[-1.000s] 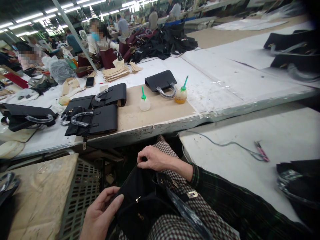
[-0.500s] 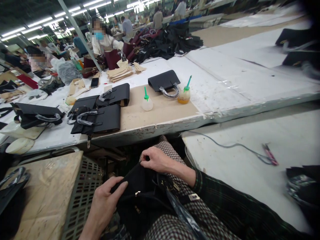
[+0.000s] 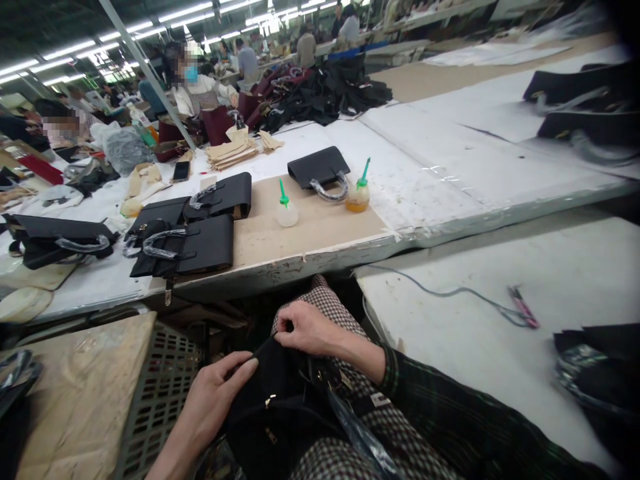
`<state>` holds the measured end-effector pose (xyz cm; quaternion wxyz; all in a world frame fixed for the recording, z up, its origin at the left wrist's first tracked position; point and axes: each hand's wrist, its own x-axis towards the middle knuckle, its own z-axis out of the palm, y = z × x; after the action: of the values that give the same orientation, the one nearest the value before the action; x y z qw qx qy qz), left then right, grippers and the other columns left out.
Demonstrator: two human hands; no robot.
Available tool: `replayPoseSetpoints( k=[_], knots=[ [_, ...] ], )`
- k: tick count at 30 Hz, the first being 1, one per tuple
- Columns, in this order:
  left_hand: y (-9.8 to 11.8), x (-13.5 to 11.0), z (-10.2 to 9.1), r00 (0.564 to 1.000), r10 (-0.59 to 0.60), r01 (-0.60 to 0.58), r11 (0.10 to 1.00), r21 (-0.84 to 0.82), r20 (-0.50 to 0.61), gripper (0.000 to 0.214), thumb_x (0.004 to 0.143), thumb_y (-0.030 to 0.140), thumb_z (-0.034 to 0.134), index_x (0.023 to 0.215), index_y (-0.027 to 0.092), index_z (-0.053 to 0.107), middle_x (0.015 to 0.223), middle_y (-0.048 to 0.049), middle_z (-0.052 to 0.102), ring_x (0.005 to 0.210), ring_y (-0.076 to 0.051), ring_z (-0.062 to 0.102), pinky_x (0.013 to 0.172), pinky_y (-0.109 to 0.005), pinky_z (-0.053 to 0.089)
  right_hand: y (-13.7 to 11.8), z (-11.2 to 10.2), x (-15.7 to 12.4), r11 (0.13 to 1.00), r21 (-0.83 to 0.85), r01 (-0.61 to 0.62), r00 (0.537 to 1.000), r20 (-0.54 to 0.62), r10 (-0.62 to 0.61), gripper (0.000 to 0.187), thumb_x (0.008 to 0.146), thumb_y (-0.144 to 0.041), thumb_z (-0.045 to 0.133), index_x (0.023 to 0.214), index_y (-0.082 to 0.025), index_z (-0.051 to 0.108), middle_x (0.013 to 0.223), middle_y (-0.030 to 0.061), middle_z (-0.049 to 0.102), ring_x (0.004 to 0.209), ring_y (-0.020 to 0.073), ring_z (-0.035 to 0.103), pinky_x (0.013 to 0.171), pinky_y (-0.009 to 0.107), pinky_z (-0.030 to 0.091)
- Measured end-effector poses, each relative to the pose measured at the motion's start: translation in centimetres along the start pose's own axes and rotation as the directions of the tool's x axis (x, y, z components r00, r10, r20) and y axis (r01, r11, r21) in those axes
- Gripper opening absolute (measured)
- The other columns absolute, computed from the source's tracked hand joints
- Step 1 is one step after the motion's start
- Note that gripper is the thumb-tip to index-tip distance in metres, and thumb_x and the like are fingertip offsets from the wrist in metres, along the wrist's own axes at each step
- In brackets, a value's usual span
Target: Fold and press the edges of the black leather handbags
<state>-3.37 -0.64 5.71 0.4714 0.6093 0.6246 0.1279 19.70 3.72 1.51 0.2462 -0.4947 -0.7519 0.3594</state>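
Across my lap, over checked cloth, lies a black handbag [image 3: 280, 407] with gold-coloured metal fittings and a plastic-wrapped handle [image 3: 357, 427]. My left hand [image 3: 215, 393] pinches the bag's upper edge between thumb and fingers on the left. Farther along that same edge, my right hand [image 3: 307, 328] grips it with thumb and forefinger bent together. The edge runs between the two hands. Much of the bag's lower part is in shadow.
Black handbags [image 3: 210, 243] and two glue bottles with green nozzles [image 3: 287, 213] [image 3: 358, 198] stand on the bench ahead. A board-topped plastic crate [image 3: 160, 373] is at left. At right, a pale table [image 3: 450, 267] holds pink-handled snippers [image 3: 523, 308]. Co-workers sit beyond.
The view has shifted slightly, so the bench items appear a little further left and lower. Both hands keep their hold on the bag's edge, with the left thumb slightly nearer the right hand.
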Motion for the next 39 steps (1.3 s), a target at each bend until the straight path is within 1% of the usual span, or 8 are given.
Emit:
replayPoseSetpoints(
  k=[4,8,13,15,18,23,30,39],
  knots=[
    [1.8,1.9,-0.2,0.985,0.095,-0.108,0.990,0.088,0.142,0.036,0.087,0.048,0.054,0.091,0.020,0.076,0.087,-0.0025,0.075,0.085,-0.024,0.066,0.073,-0.026,0.047,-0.1,0.0,-0.3,1.000,-0.001,-0.023,0.999,-0.023,0.023,0.004,0.072,-0.020,0.067,0.069,-0.017,0.068,0.075,0.0012,0.072,0.077,0.0159,0.064,0.075,0.025,0.042],
    [2.9,3.1,-0.1,0.970,0.184,-0.211,0.962,0.174,0.161,0.029,0.087,0.038,0.054,0.078,0.019,0.075,0.076,-0.0019,0.071,0.076,-0.021,0.063,0.068,-0.024,0.044,0.2,-0.8,-0.3,0.999,0.017,-0.042,0.999,0.029,0.041,0.006,0.074,-0.022,0.068,0.072,-0.017,0.070,0.077,0.0013,0.073,0.077,0.0158,0.065,0.074,0.025,0.043],
    [2.2,2.9,0.0,0.976,0.162,-0.195,0.946,0.259,0.144,0.032,0.088,0.039,0.053,0.071,0.018,0.071,0.067,-0.0002,0.064,0.066,-0.018,0.057,0.059,-0.023,0.038,1.6,-2.7,-0.4,0.985,0.072,0.158,0.981,0.100,-0.165,0.012,0.078,-0.026,0.070,0.070,-0.017,0.068,0.098,0.0030,0.075,0.090,0.0162,0.066,0.084,0.026,0.043],
    [1.9,2.8,0.0,0.977,0.144,-0.178,0.955,0.235,0.156,0.034,0.088,0.041,0.053,0.072,0.018,0.071,0.067,-0.0002,0.063,0.066,-0.017,0.056,0.059,-0.023,0.038,2.1,-3.3,-0.5,0.981,0.070,0.181,0.975,0.120,-0.188,0.014,0.081,-0.026,0.068,0.071,-0.017,0.068,0.103,0.0038,0.074,0.094,0.0161,0.066,0.086,0.026,0.043],
    [1.5,2.8,0.1,0.978,0.109,-0.140,0.974,0.177,0.176,0.035,0.089,0.044,0.053,0.074,0.017,0.070,0.069,-0.0003,0.062,0.066,-0.016,0.054,0.058,-0.023,0.038,2.4,-3.7,-0.4,0.989,0.038,0.142,0.978,0.149,-0.146,0.011,0.083,-0.026,0.065,0.077,-0.017,0.069,0.102,0.0037,0.073,0.094,0.0170,0.066,0.084,0.026,0.044],
    [0.7,2.9,0.2,0.980,0.053,-0.075,0.991,0.110,0.192,0.036,0.089,0.046,0.053,0.076,0.016,0.069,0.068,0.0006,0.058,0.066,-0.015,0.050,0.056,-0.021,0.036,2.2,-3.3,0.0,0.999,0.007,0.047,0.993,0.104,-0.048,0.008,0.077,-0.025,0.066,0.073,-0.019,0.068,0.086,0.0008,0.073,0.082,0.0165,0.065,0.075,0.025,0.044],
    [0.5,3.2,0.1,0.974,0.068,-0.095,0.989,0.115,0.214,0.038,0.089,0.048,0.053,0.076,0.015,0.067,0.069,0.0009,0.056,0.066,-0.014,0.048,0.059,-0.023,0.036,1.5,-1.7,0.1,0.994,-0.019,-0.109,0.994,0.005,0.109,0.007,0.066,-0.020,0.067,0.071,-0.019,0.063,0.075,-0.0011,0.069,0.071,0.0148,0.060,0.066,0.024,0.040],
    [1.9,5.0,-0.8,0.953,0.132,-0.156,0.985,0.071,0.272,0.042,0.078,0.045,0.070,0.111,0.019,0.067,0.079,0.0019,0.058,0.070,-0.014,0.050,0.063,-0.022,0.038,2.2,-1.8,-0.7,0.988,0.125,-0.086,0.994,-0.061,0.094,0.024,0.067,-0.018,0.066,0.091,-0.021,0.064,0.085,-0.0019,0.069,0.077,0.0143,0.061,0.069,0.023,0.042]
  ],
)
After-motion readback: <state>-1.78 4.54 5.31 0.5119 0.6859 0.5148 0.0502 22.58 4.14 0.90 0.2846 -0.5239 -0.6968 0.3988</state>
